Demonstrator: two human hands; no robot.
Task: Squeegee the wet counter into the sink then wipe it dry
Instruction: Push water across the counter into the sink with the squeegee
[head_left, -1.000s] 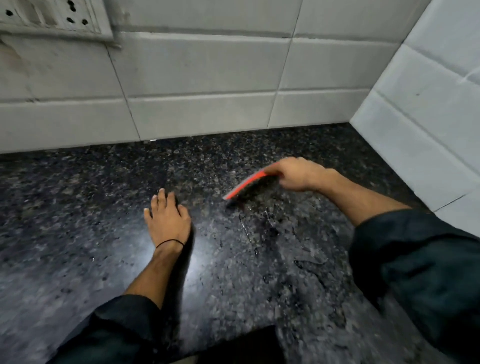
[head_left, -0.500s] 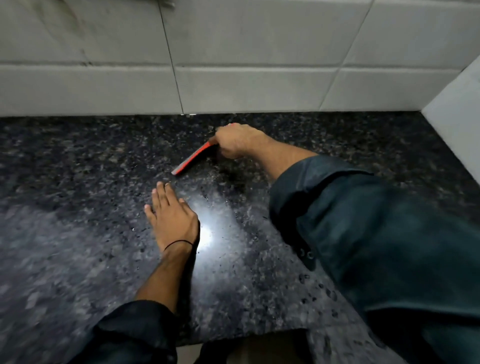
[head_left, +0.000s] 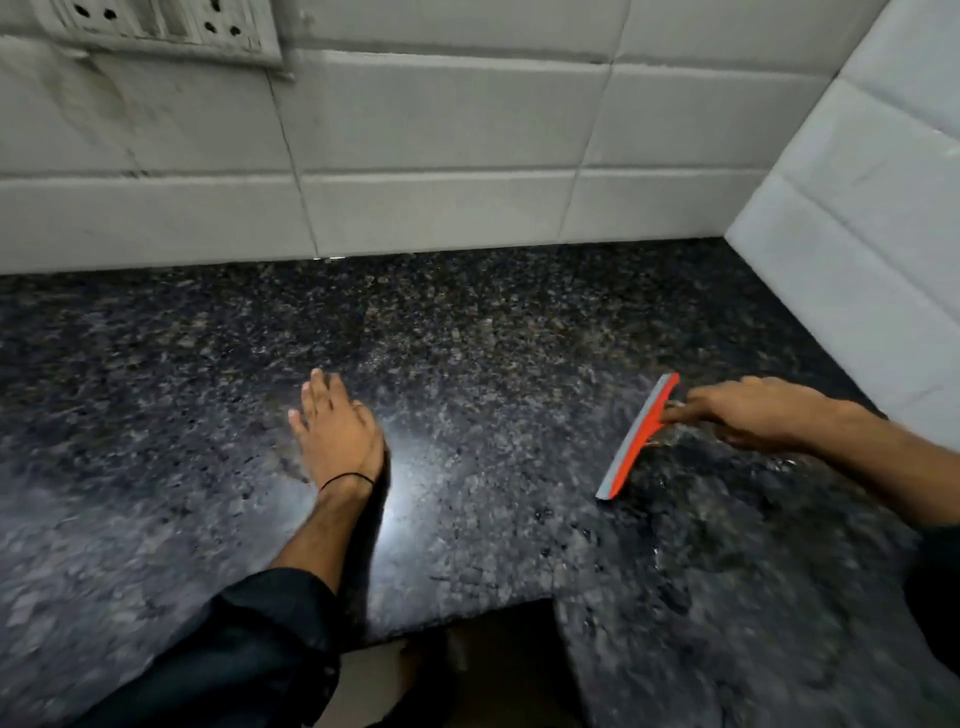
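An orange squeegee (head_left: 638, 439) with a grey rubber blade stands on its blade edge on the dark speckled granite counter (head_left: 493, 332), at the right. My right hand (head_left: 748, 418) grips its handle from the right, close to the side wall. Water streaks shine on the stone below and behind the blade. My left hand (head_left: 335, 428) lies flat on the counter at the centre left, palm down, fingers together, holding nothing. No sink is in view.
White tiled walls (head_left: 441, 140) close the counter at the back and on the right, meeting in a corner. A socket plate (head_left: 171, 26) sits high on the back wall at the left. The counter's front edge has an inner corner (head_left: 545, 603) near me.
My right hand has swung the squeegee from near the back wall at the centre over to the right side of the counter. My left hand has stayed flat in place.
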